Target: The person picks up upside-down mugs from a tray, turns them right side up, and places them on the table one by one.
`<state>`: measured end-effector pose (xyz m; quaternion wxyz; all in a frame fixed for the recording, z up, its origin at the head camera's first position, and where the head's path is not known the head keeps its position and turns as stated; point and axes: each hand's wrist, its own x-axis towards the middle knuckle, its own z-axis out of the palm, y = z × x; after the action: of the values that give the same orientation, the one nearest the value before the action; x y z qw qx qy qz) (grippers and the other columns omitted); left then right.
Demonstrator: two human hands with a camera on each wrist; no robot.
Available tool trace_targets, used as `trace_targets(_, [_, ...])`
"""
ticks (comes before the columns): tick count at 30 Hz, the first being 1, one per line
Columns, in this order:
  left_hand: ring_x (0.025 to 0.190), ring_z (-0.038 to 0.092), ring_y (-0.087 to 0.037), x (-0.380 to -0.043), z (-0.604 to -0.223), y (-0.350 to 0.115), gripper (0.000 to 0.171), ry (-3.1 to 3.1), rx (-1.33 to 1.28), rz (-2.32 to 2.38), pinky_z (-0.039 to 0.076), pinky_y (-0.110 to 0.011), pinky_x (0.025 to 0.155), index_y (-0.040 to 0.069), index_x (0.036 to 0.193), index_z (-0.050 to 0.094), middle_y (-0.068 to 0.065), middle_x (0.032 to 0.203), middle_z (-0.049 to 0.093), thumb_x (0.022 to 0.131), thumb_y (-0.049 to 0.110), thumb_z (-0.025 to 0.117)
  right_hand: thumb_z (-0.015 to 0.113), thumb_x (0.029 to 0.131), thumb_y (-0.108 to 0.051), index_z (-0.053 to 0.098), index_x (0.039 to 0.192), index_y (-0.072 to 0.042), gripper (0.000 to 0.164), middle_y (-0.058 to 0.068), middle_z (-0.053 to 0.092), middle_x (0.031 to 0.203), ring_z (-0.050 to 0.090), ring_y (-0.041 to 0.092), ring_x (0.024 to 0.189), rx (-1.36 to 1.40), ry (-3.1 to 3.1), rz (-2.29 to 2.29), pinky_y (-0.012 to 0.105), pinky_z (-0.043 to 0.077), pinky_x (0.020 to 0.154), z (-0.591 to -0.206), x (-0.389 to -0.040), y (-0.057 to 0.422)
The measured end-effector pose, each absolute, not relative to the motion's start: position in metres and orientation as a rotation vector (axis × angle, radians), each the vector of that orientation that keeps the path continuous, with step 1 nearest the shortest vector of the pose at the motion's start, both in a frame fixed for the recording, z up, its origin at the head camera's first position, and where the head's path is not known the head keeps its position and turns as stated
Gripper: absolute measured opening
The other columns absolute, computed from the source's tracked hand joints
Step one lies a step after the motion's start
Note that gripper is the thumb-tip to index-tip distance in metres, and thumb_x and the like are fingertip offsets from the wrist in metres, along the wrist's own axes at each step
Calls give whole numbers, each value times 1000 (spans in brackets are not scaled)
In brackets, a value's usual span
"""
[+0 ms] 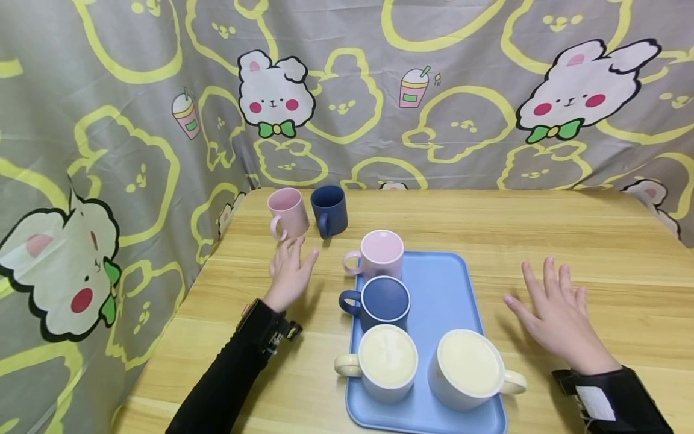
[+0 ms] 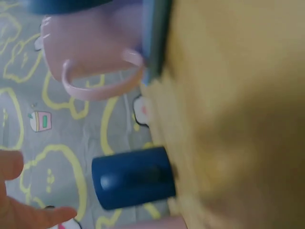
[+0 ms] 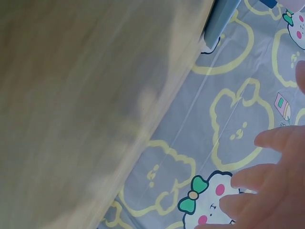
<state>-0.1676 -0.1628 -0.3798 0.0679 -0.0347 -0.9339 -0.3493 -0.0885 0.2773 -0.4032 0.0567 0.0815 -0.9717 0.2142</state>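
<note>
My left hand [image 1: 290,274] reaches out just in front of a pink mug [image 1: 293,218], fingers loosely extended near its handle; the head view does not show whether they touch. Beside that mug stands a navy mug [image 1: 336,220], also visible as a dark blue mug [image 2: 133,179] in the left wrist view. To the right of the blue tray [image 1: 439,289], my right hand [image 1: 561,319] hovers over the table with fingers spread, holding nothing. On the tray are a pink mug [image 1: 382,256], a navy mug [image 1: 386,301] and two mugs with pale yellow insides, one left [image 1: 387,361], one right [image 1: 467,367].
The wooden table [image 1: 542,223] ends at a grey patterned curtain [image 1: 368,120] behind and on the left. Handles of the mugs in the tray's left row stick out past its left rim; the right yellow mug's handle [image 1: 514,382] points right.
</note>
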Motion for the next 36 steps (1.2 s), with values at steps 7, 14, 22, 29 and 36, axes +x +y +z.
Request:
trace_targets(7, [144,-1,-45,-132,-395,-184,65,-2973,-126,-591,2,-70,106,3,150,33,-29,156,10,100,41,49,44,102,-43,9,154,0,76,38,-13,150,-26,48,135,264,-2963,573,70,-19,98,-405,-86,276])
trace_targets(14, [144,-2,-45,-118,-401,-193,69,-3021,-205,-332,0,-70,107,8,151,33,-25,158,8,98,46,53,44,102,-45,11,154,-2,75,40,-9,149,-22,53,134,274,-3009,540,71,-21,96,-406,-83,276])
trace_targets(22, [143,-4,-46,-109,-400,-197,70,-3124,-162,-372,-3,-70,106,10,153,29,-23,159,6,98,49,49,42,104,-37,29,147,9,64,44,13,147,13,64,131,300,-3072,882,78,12,97,-402,-79,278])
trace_targets(29, [143,-5,-46,-108,-399,-197,71,-3133,-159,-374,-2,-70,106,10,153,28,-24,159,7,98,50,48,44,102,-9,61,109,-8,18,-1,62,93,55,12,70,862,-2912,1408,28,44,52,-399,-62,291])
trace_targets(36, [143,-6,-46,-108,-397,-197,70,-3157,-129,-406,-8,-69,106,11,155,24,-24,159,4,100,49,46,55,96,-11,55,120,-18,24,-4,60,108,59,12,80,1438,-2838,1845,26,43,54,-401,-51,291])
